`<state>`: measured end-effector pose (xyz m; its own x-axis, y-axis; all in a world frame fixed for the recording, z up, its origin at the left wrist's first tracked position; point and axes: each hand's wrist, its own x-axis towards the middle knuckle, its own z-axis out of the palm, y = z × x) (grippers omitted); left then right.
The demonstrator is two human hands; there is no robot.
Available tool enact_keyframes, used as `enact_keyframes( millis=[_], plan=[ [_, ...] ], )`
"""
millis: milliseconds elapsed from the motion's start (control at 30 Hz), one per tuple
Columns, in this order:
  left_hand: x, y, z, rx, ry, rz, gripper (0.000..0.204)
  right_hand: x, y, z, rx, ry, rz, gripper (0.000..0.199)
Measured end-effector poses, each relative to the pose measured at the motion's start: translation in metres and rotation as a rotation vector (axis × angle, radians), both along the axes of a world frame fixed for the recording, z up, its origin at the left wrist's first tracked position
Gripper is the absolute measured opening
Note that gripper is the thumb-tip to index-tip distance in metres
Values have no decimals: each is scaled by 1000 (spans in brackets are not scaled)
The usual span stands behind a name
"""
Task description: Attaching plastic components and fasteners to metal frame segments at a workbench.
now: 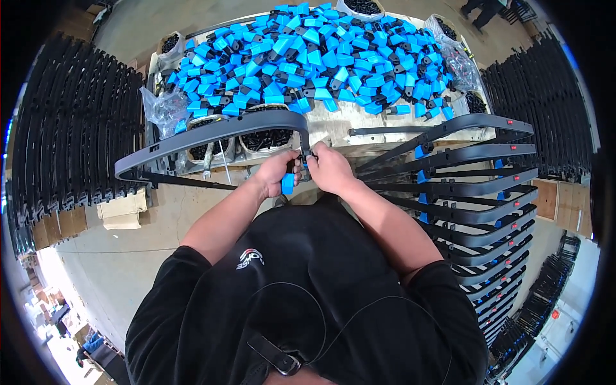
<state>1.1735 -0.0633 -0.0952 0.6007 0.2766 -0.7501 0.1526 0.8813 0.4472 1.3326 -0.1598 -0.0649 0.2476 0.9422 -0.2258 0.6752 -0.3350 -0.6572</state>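
As left hand [274,172] half-hides blue-tipped piece [288,184], right hand [330,169] beside, contact unclear

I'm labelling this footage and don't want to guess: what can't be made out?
All in the head view:
Upper part of the blue-and-black piece: covered by the left hand.
What is inside the right hand, if anything: blocked by the hand itself.
Lower pieces in the blue pile: buried under those on top.
Dark parts in the front sack: too small to tell shapes.
Other person's upper body: cut off by the top edge.
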Motion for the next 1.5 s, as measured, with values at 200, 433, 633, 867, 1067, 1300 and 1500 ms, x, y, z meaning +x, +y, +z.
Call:
enact_keyframes(
  millis=[200,433,633,867,1067,1300,1500],
  plan=[
    [5,8,5,-185,-9,-26,23,-1,-1,0,7,36,-23,25],
    [6,1,5,49,41,-78,24,-1,-1,-1,-11,22,-20,26],
    [10,-4,7,80,125,-16,27,-1,-2,-1,1,11,-20,27],
    [11,1,8,-82,128,-21,29,0,-1,-2,8,15,-13,27],
    [17,-23,1,59,178,150,28,1,-1,2,-29,44,-2,27],
    [11,-16,-2,148,114,122,27,2,-2,-2,-10,40,0,27],
    [-2,7,5,195,82,-157,22,2,-2,-1,-21,32,7,27]
  ],
)
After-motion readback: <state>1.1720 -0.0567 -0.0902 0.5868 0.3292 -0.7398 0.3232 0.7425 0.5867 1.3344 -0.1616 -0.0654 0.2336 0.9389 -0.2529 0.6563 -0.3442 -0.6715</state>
